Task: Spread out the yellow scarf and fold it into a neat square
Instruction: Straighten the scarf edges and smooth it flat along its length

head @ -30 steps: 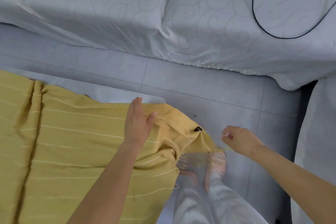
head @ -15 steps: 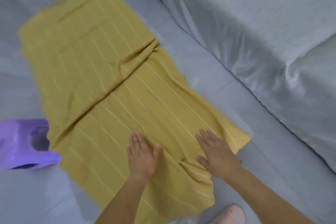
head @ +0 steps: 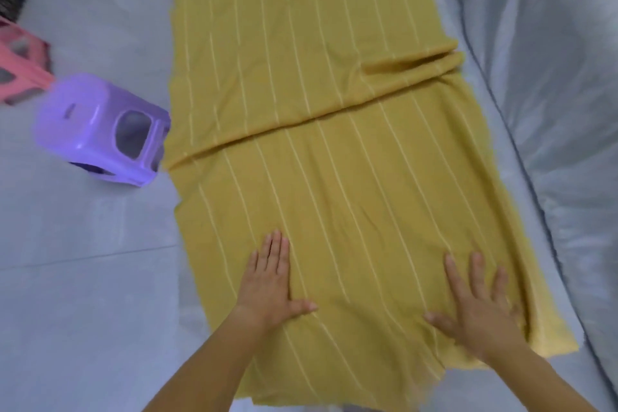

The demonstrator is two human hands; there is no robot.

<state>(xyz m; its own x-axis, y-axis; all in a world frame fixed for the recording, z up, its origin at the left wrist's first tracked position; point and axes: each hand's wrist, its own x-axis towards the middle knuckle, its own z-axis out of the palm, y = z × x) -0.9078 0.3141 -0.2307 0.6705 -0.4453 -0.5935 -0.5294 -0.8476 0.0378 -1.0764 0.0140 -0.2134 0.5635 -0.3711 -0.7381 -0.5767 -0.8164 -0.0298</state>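
Spreading is almost complete: we press flat, released left hand [head: 271, 284] and right hand [head: 478, 311] on the yellow scarf [head: 334, 177] lying along the floor [head: 83, 278]; one crosswise ridge [head: 301, 124] and all folding are left.

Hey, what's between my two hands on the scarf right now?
Only bare yellow scarf with thin pale stripes; nothing else lies between the left hand and the right hand, as the head view shows.

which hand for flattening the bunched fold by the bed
Probably the right hand: it lies flat on the yellow scarf, on the side of the bunched fold; the left hand rests nearer the other edge.
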